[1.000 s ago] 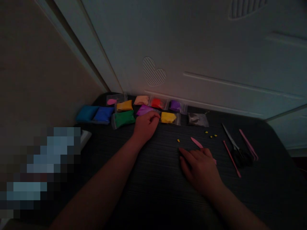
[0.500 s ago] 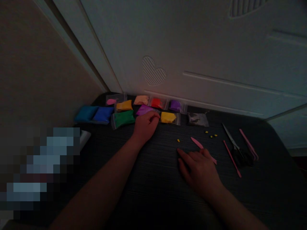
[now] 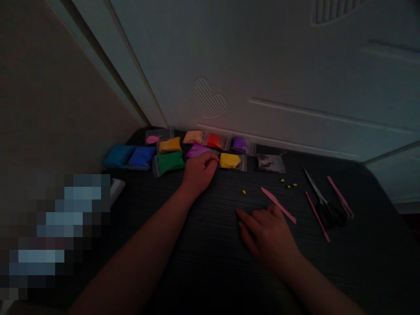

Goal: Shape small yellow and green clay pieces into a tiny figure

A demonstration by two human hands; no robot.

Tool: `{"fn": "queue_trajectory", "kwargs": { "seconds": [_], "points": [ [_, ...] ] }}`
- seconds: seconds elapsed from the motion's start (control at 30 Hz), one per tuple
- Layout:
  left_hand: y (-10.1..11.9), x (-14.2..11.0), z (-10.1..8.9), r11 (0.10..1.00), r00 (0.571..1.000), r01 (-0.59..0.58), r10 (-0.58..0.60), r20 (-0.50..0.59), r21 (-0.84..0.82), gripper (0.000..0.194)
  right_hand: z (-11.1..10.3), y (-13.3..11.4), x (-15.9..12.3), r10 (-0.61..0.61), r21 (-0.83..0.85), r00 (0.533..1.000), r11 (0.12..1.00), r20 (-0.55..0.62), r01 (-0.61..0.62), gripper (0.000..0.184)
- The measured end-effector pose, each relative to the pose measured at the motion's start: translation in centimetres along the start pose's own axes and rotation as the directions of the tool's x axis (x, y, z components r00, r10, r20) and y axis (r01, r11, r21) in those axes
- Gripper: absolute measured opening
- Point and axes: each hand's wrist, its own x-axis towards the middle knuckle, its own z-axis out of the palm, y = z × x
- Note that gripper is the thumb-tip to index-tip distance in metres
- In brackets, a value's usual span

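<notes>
My right hand (image 3: 267, 229) lies loosely open, forefinger stretched out, just on the near side of the pink modelling knife (image 3: 278, 204). My left hand (image 3: 199, 174) curls by the magenta packet (image 3: 197, 150), beyond the knife and to its left (whether it grips anything, I can't tell). A tiny yellow piece (image 3: 243, 192) sits left of the knife, scissors (image 3: 323, 202) to its right.

L hand (image 3: 200, 173) & R hand (image 3: 271, 229) are showing bare; L forearm (image 3: 147, 245) & R forearm (image 3: 323, 280) also bare, tapering twd hands.

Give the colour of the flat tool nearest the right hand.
The flat tool is pink; head view.
</notes>
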Motion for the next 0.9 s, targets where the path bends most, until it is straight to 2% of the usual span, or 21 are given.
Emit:
{"fn": "queue_trajectory", "kwargs": {
  "seconds": [0.07,0.27,0.5,0.73,0.9],
  "points": [
    [0.0,0.0,-0.1,1.000,1.000,-0.001,0.001,0.003,0.005,0.017,0.1,-0.1,0.0,-0.014,0.003,1.000,1.000,0.012,0.014,0.031],
    [0.0,0.0,0.0,1.000,1.000,0.007,-0.007,0.008,-0.011,0.017,-0.1,1.2,0.1,0.096,-0.027,0.995,0.995,-0.033,-0.097,0.032],
    [0.0,-0.1,0.1,1.000,1.000,-0.001,0.001,0.001,-0.009,0.017,0.1,0.1,-0.1,-0.007,-0.005,1.000,1.000,0.008,0.007,0.032],
    [0.2,-0.1,0.0,1.000,1.000,-0.007,0.007,-0.007,-0.007,0.018,-0.3,1.0,0.0,0.091,-0.036,0.995,0.995,-0.029,-0.092,0.032],
    [0.2,-0.1,0.1,1.000,1.000,-0.008,0.008,-0.004,0.003,0.019,-0.2,0.2,-0.1,-0.004,-0.021,1.000,1.000,0.022,0.004,0.032]
  ]
}}
